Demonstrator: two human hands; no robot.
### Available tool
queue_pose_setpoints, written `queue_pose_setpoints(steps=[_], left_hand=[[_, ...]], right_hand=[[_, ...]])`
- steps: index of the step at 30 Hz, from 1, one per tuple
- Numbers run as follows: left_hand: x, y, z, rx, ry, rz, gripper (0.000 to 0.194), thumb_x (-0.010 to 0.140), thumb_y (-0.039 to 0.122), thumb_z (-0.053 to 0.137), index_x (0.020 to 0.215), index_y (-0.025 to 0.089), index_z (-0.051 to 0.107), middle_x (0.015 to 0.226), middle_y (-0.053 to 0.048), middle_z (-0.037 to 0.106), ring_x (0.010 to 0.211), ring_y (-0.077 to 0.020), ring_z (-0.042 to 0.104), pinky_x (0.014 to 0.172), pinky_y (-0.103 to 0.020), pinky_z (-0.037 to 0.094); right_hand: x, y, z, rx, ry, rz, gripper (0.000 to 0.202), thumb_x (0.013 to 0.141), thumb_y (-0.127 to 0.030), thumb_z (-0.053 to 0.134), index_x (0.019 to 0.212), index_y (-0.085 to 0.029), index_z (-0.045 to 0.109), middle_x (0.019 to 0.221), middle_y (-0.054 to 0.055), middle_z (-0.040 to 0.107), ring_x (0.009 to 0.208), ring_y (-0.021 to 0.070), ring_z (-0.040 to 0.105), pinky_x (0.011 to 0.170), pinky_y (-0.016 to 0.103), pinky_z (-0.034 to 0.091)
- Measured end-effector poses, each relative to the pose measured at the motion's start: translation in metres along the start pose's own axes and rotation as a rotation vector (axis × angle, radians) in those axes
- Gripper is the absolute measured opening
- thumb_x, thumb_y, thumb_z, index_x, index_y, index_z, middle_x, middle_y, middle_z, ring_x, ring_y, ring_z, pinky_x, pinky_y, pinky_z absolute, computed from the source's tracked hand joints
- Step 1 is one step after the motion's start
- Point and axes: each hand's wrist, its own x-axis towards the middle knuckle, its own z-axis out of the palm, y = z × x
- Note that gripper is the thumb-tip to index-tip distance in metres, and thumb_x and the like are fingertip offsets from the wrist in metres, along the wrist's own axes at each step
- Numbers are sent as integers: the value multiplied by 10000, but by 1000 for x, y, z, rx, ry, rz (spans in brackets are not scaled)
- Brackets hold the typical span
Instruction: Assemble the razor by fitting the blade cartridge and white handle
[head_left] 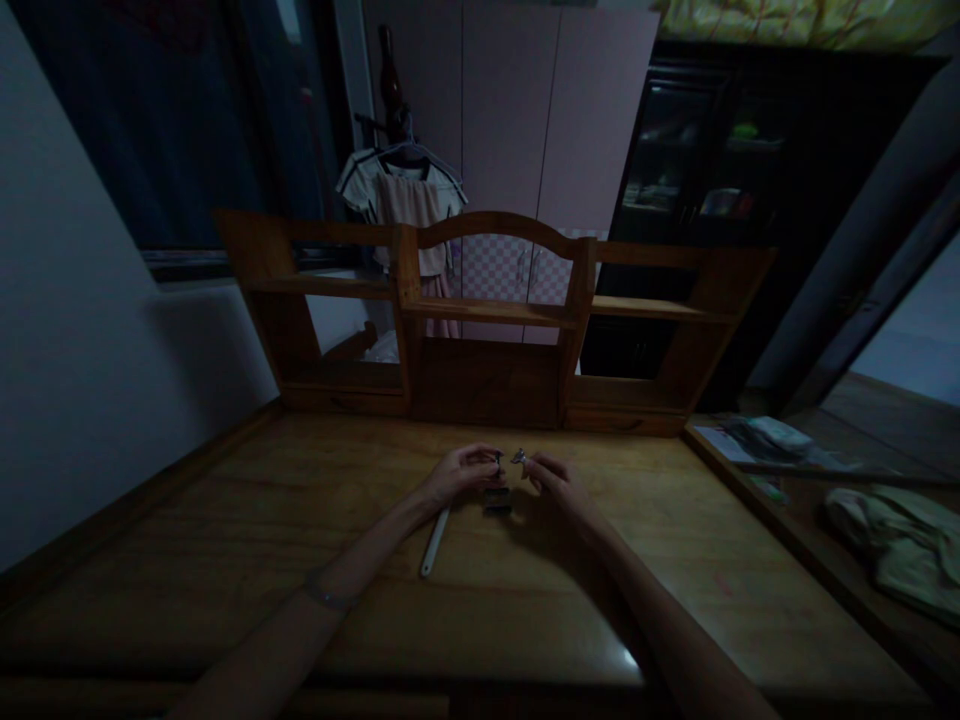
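Observation:
My left hand [466, 469] is closed, pinching a small dark piece [498, 463] whose kind I cannot make out. Facing it across a narrow gap, my right hand [553, 474] is closed on a small shiny metal piece [519, 457]. It may be a clip, but it is too small to name. Just below the hands, small dark strips [497, 501] lie on the wooden desk [360, 580]. A slim pale handle [433, 547] with a hole at its near end rests on the desk, its far end hidden by my left hand and forearm.
A low wooden shelf unit [493, 312] stands along the desk's far edge. To the right, beyond a wooden rim, are papers and plastic [772, 440] and a crumpled pale cloth [900, 545]. A white wall [90, 400] borders the left side. The room is dim.

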Motion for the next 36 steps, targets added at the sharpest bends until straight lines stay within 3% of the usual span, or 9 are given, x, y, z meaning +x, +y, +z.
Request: queue_pose_setpoints(steps=[5, 9, 15, 22, 28, 36], left_hand=[[1, 0, 1, 8, 38, 25, 415, 632, 355, 771, 904, 141, 543, 788, -40, 673, 707, -204, 690, 746, -381, 547], [0, 4, 0, 22, 40, 19, 416, 653, 349, 757, 943, 146, 540, 804, -52, 690, 760, -206, 686, 732, -350, 548], [4, 1, -9, 167, 117, 50, 404, 653, 404, 738, 918, 139, 589, 871, -85, 699, 531, -107, 608, 466, -204, 477], [8, -5, -10, 81, 156, 108, 335, 692, 390, 710, 871, 132, 594, 868, -78, 688, 715, -150, 654, 734, -299, 521], [4, 0, -10, 111, 132, 133, 476, 687, 360, 719, 1085, 160, 550, 1071, -125, 661, 832, -178, 662, 794, -317, 501], [5, -1, -11, 149, 161, 130, 448, 626, 336, 763, 1004, 143, 618, 993, -92, 676, 835, -198, 666, 817, -345, 499]], right_hand=[[2, 3, -3, 7, 76, 9, 363, 835, -496, 482, 733, -166, 593, 555, -46, 383, 509, 98, 352, 475, 226, 240], [3, 3, -4, -26, 94, -3, 363, 836, -489, 478, 732, -163, 599, 553, -39, 398, 509, 101, 364, 476, 227, 254], [2, 2, -5, -131, 114, -33, 393, 850, -500, 442, 734, -161, 604, 571, -25, 428, 540, 113, 397, 494, 228, 278], [2, 2, -5, -187, 126, -44, 356, 861, -461, 442, 754, -166, 609, 574, -28, 425, 552, 115, 407, 505, 226, 279], [1, 1, -4, -200, 123, -41, 357, 858, -461, 442, 750, -165, 611, 583, -25, 456, 558, 121, 428, 511, 230, 289], [0, -1, -5, -232, 123, -63, 377, 868, -474, 432, 758, -166, 619, 624, -13, 506, 601, 132, 462, 544, 234, 316]])
